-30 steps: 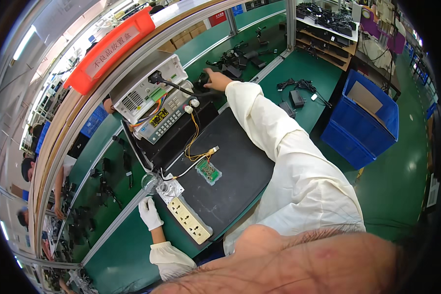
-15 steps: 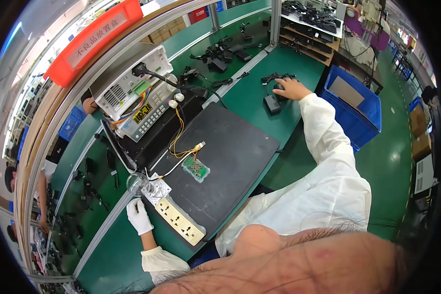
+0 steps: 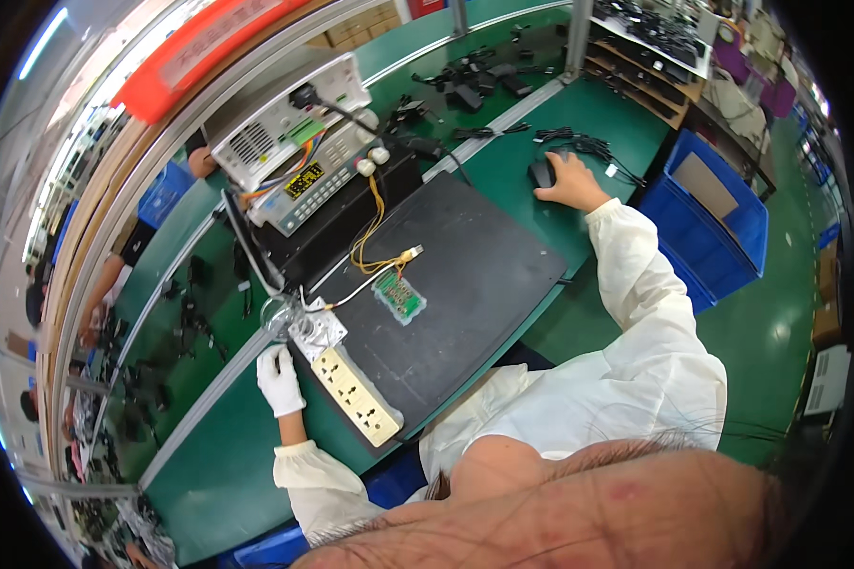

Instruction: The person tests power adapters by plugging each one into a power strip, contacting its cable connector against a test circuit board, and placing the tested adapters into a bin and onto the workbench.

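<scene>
My right hand, bare, is at the far right of the green bench with its fingers round a black power adapter; the hand partly hides it. Coiled black cables lie just beyond. My left hand, in a white glove, rests on the bench left of a cream power strip. Its fingers are curled together and nothing shows in them. On the black board between my hands lie a small green circuit board and yellow wires with a white USB plug.
A bench instrument with a lit display stands behind the board. A metal rail borders the bench, with more adapters past it. An orange-red bin sits above. A blue crate stands at the right.
My right hand has closed in on the adapter, which sat apart in front of it before. My left hand stays by the power strip, fingers curled closer. The whole view has shifted.
</scene>
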The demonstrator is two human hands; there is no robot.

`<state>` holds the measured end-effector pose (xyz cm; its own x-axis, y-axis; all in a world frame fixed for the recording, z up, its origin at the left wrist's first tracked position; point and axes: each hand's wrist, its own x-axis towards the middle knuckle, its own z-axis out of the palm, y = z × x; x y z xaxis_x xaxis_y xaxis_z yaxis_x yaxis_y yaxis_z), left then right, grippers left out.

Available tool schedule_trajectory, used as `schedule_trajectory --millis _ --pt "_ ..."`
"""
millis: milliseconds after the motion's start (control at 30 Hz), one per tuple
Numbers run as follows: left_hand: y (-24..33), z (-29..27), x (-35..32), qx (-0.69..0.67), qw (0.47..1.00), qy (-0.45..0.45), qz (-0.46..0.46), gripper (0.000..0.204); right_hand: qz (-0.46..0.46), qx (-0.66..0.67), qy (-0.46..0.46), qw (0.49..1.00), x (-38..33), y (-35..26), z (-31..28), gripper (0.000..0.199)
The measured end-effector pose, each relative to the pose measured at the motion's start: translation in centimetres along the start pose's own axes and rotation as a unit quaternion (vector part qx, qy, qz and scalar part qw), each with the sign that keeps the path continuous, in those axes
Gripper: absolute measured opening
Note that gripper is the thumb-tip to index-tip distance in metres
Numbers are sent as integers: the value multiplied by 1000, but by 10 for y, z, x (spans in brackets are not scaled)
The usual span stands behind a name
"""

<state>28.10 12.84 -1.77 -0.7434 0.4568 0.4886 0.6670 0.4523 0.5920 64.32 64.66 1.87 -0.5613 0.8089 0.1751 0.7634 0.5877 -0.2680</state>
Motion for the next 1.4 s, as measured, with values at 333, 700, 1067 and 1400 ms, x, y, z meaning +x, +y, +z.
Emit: schedule_trajectory --millis 333,700,1067,1400 --pt "4 -4 1 -4 1000 -3 -27 12 -54 28 -7 998 -16 -5 2 74" --pt "-7 -9 -4 -6 1000 10 -27 11 -71 189 112 973 42 -19 30 68" --pt "-2 -6 -3 28 999 28 5 9 -412 -32 242 878 172 -161 1 70" --pt "-5 4 5 2 1000 22 -15 9 -355 132 12 925 193 -146 79 55"
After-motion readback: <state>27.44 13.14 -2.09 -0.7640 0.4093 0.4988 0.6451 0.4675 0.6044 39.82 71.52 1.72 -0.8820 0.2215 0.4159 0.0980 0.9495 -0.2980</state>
